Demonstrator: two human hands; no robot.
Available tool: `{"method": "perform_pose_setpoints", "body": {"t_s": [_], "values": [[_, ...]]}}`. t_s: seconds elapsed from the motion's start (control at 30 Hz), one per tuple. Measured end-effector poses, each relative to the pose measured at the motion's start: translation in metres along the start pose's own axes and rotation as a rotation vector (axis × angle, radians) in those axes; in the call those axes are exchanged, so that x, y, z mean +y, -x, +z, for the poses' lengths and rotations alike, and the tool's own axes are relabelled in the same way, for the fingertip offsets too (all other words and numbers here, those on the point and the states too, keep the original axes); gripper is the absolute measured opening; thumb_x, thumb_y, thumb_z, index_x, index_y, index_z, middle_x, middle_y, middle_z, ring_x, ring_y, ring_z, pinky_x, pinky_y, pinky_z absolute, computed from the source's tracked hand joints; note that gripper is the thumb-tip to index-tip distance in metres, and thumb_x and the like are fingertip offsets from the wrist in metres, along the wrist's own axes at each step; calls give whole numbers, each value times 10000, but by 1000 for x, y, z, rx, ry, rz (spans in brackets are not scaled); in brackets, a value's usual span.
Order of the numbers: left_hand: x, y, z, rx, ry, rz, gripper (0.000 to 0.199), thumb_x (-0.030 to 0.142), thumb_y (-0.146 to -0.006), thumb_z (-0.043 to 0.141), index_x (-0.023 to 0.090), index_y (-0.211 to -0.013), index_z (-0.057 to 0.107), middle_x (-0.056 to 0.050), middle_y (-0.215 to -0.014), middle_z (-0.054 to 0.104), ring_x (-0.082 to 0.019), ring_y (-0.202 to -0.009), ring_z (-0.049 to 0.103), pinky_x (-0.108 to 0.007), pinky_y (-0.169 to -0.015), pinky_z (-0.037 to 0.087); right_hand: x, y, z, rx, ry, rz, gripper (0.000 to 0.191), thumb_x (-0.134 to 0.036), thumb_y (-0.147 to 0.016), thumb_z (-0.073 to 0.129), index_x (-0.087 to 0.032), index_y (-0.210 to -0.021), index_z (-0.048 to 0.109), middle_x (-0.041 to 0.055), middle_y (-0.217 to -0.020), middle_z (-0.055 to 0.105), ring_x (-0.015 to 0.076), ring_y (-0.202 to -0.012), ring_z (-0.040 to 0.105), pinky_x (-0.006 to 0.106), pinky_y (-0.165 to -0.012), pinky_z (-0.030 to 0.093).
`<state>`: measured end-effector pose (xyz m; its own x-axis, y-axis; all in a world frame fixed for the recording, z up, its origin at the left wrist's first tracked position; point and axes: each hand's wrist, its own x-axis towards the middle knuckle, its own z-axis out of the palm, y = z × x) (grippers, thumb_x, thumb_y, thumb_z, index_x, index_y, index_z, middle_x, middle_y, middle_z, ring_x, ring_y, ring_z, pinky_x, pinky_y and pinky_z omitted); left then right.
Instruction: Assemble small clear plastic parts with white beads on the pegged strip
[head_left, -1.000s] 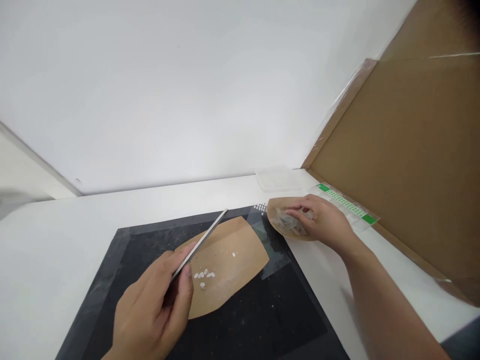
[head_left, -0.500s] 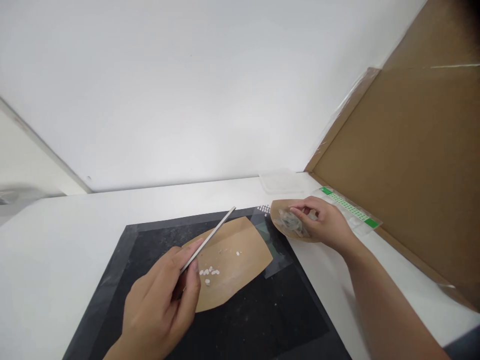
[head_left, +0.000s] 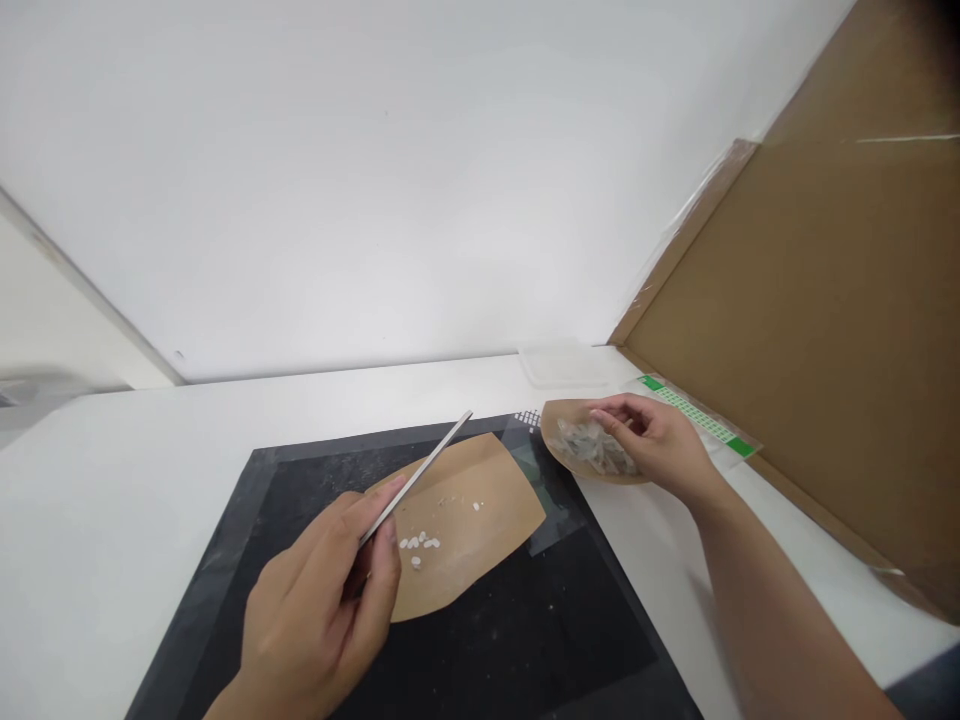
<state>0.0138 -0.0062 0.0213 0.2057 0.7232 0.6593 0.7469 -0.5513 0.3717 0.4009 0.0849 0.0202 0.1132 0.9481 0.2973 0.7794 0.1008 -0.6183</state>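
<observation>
My left hand (head_left: 322, 590) is closed round a thin grey metal stick (head_left: 427, 465), which points up and to the right. Below its tip lies a brown paper sheet (head_left: 480, 545) bearing several small white pieces (head_left: 420, 542). At the right, my right hand (head_left: 641, 430) is over a second brown paper piece (head_left: 559, 412) that holds a heap of translucent, whitish strips (head_left: 589, 445). Thumb and forefinger of that hand are pinched together at the heap's upper edge; anything between them is too small to make out.
A black mat (head_left: 510, 640) lies under the first paper on the white table (head_left: 75, 520). Behind are a clear plastic lid (head_left: 566, 366) and a green-and-white strip in clear plastic (head_left: 697, 415). Brown cardboard (head_left: 825, 350) stands along the right side.
My right hand has shifted slightly right and up, and more of the translucent strips now shows. My left hand and the stick have hardly moved.
</observation>
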Motion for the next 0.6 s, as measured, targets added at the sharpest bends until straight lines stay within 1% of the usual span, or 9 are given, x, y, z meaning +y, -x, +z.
{"method": "perform_pose_setpoints", "body": {"t_s": [0.1, 0.17, 0.23, 0.3, 0.37, 0.5, 0.6], "values": [[0, -1, 0, 19, -10, 21, 311, 192, -1044, 521, 210, -1330, 641, -61, -1003, 765, -172, -810, 745, -232, -721, 576, -2, 0, 2, -22, -101, 9, 450, -636, -895, 692, -221, -1027, 805, 64, -835, 768, 182, -636, 591, 306, -579, 435], [0, -1, 0, 32, -19, 36, 285, 176, -1042, 532, 196, -1302, 648, -52, -995, 759, -157, -814, 739, -216, -766, 575, -4, 1, 3, -42, -137, 7, 458, -642, -890, 701, -218, -1029, 804, 60, -834, 767, 162, -598, 540, 298, -558, 408], [1, -2, 0, 34, -23, 44, 282, 163, -1041, 536, 191, -1302, 638, -52, -1016, 755, -148, -838, 736, -206, -797, 569, -6, 1, 3, -70, -130, 5, 450, -641, -887, 709, -218, -1007, 804, 52, -809, 762, 142, -551, 483, 292, -531, 379], [1, -2, 0, 28, -21, 42, 286, 157, -1043, 532, 193, -1311, 627, -56, -1042, 752, -147, -859, 733, -204, -804, 565, -9, 2, 4, -92, -99, -12, 426, -630, -886, 719, -220, -968, 805, 46, -774, 755, 136, -531, 466, 290, -519, 369], [2, -2, -1, 25, -16, 38, 290, 155, -1045, 528, 194, -1316, 623, -58, -1045, 748, -147, -858, 729, -207, -798, 562, -10, 2, 5, -104, -69, -36, 407, -620, -887, 725, -225, -944, 804, 46, -772, 759, 141, -536, 492, 291, -522, 384], [2, -2, -1, 15, 2, 29, 299, 152, -1045, 526, 199, -1325, 621, -52, -1031, 746, -142, -850, 725, -207, -773, 547, -6, 0, 8, -132, -16, -79, 401, -618, -893, 727, -232, -963, 808, 61, -861, 789, 165, -604, 579, 301, -566, 442], [2, -1, -1, 11, -1, 11, 302, 162, -1050, 522, 205, -1331, 624, -52, -1035, 748, -139, -834, 725, -209, -737, 535, -1, 0, 10, -145, 5, -100, 393, -614, -892, 729, -236, -960, 812, 67, -907, 800, 180, -646, 619, 306, -581, 465]]}}
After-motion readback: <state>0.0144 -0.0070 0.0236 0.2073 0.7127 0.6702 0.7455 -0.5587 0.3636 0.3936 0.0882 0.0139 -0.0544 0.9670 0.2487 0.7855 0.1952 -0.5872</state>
